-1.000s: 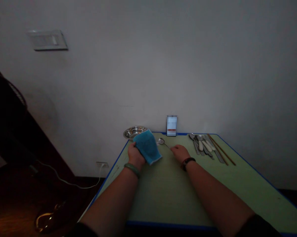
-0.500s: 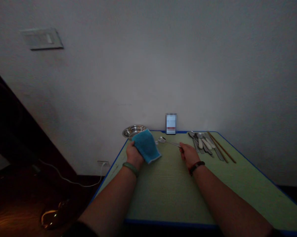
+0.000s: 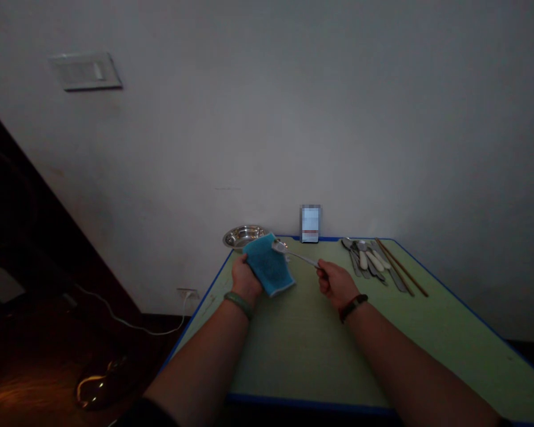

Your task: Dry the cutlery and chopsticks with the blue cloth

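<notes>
A blue cloth [image 3: 269, 267] with a pale edge lies over my left hand [image 3: 245, 279], whose thumb shows at the cloth's side while the other fingers are hidden under it. My right hand [image 3: 336, 283] is closed around the handle end of a metal spoon [image 3: 300, 257]. The spoon's bowl points left and overlaps the upper right part of the cloth; whether it touches the cloth I cannot tell. Just behind the cloth stands a shiny metal bowl [image 3: 244, 236], partly covered by it.
Several spoons and other cutlery [image 3: 365, 261], some with white handles, lie right of my right hand, beside brown chopsticks [image 3: 402, 268]. A phone [image 3: 310, 224] leans on the wall at the back of the green table [image 3: 311, 350]. A white cable [image 3: 137, 327] hangs at left.
The spoon has moved left, so its bowl now lies over the cloth instead of beside it. My right hand has shifted slightly left with it; the left hand still holds the cloth.
</notes>
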The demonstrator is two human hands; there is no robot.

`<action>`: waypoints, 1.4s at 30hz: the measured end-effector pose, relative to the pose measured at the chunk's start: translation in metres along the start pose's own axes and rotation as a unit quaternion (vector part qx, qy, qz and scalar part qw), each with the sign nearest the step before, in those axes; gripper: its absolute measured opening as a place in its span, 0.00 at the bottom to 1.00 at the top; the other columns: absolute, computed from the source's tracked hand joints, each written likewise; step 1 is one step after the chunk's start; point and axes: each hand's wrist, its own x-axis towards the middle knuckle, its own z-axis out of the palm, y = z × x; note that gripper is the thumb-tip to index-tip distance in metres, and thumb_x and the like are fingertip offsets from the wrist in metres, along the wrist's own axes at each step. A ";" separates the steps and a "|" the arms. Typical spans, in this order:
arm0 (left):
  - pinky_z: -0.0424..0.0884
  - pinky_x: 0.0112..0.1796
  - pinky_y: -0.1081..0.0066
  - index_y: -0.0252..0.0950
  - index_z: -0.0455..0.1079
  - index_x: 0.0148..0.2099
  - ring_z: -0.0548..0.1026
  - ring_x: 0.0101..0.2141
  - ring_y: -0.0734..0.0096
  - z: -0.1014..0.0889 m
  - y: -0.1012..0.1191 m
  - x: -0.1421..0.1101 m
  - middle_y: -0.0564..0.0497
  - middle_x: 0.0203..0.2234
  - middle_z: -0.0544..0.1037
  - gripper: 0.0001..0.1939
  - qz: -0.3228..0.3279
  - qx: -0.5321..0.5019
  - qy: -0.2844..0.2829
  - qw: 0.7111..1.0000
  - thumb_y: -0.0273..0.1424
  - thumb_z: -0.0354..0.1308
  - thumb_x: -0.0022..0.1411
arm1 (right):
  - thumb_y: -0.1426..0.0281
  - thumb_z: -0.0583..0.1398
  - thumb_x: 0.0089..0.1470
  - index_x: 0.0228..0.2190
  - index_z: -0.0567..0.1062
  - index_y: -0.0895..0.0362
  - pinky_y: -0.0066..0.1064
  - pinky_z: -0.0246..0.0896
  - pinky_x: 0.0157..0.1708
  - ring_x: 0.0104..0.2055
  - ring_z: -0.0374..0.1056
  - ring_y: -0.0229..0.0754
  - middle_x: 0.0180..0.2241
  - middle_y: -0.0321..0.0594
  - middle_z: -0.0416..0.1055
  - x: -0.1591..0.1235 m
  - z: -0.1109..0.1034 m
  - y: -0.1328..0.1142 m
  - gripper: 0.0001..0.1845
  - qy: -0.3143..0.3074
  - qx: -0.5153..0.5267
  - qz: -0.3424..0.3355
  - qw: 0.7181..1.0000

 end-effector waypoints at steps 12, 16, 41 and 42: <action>0.71 0.46 0.42 0.26 0.71 0.55 0.80 0.37 0.45 0.012 -0.003 -0.011 0.35 0.37 0.81 0.26 0.010 0.113 0.040 0.993 0.36 0.47 0.61 | 0.57 0.58 0.51 0.18 0.66 0.56 0.26 0.43 0.17 0.15 0.50 0.30 0.13 0.27 0.57 -0.008 0.007 0.006 0.18 -0.030 -0.177 -0.040 0.983; 0.72 0.45 0.43 0.27 0.71 0.54 0.81 0.33 0.48 0.012 -0.003 -0.011 0.38 0.35 0.82 0.25 0.008 0.080 0.051 0.995 0.36 0.48 0.61 | 0.57 0.58 0.51 0.19 0.70 0.57 0.26 0.43 0.18 0.16 0.50 0.31 0.13 0.28 0.57 -0.008 0.006 0.008 0.18 -0.066 -0.226 -0.052 0.970; 0.74 0.44 0.53 0.29 0.75 0.43 0.79 0.30 0.57 0.017 -0.001 -0.014 0.43 0.28 0.80 0.21 0.055 0.096 0.030 0.993 0.36 0.44 0.64 | 0.67 0.59 0.54 0.20 0.73 0.57 0.26 0.44 0.19 0.15 0.50 0.31 0.13 0.28 0.62 -0.013 0.004 0.001 0.14 -0.165 -0.387 -0.019 0.907; 0.74 0.44 0.53 0.29 0.75 0.43 0.80 0.30 0.57 0.017 -0.002 -0.015 0.43 0.28 0.80 0.21 0.056 0.099 0.033 0.993 0.36 0.43 0.64 | 0.66 0.59 0.55 0.19 0.73 0.57 0.26 0.44 0.19 0.15 0.50 0.32 0.11 0.28 0.59 -0.014 0.004 0.000 0.14 -0.172 -0.402 -0.019 0.899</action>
